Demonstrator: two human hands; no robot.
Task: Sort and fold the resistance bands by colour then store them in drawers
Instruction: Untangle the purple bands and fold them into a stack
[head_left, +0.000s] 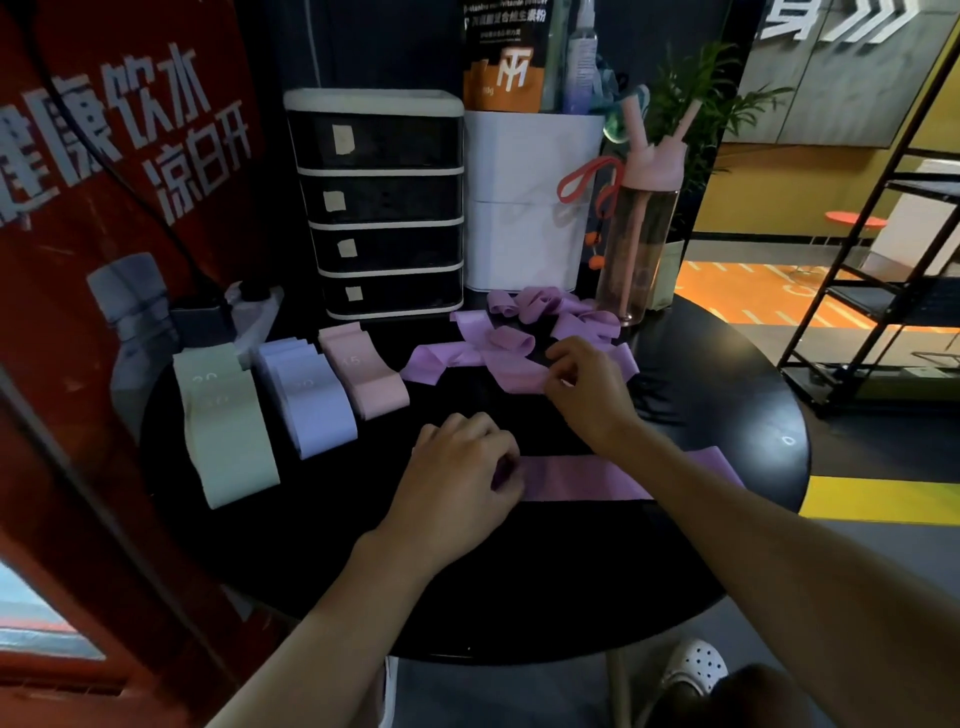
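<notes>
Head view: my left hand (457, 467) has its fingers curled over the near end of a flat purple band (582, 478), pinching it against the black table (519, 582). That band lies smooth and matte in one straight strip, running from my left hand away under my right forearm. My right hand (587, 395) reaches just past the left one, fingertips and thumb closed on a purple strip (519, 376) that trails out leftward, twisted once along its length. Right behind my right hand sits the purple tangle (545, 317), loops and curls of the same lilac-purple heaped loosely. Off to the left of my left hand three folded piles lie side by side: the pale green stack (223, 426) farthest out, the lavender-blue stack (311, 400) next, and the pink stack (366, 376) nearest my hands, each flat and layered with faint numbers on top. Beyond those piles stands the drawer unit (384, 208), four dark drawers in a white frame, each shut and bearing a small paper label. A pink water bottle (644, 228) stands beyond my right hand, beside the tangle.
</notes>
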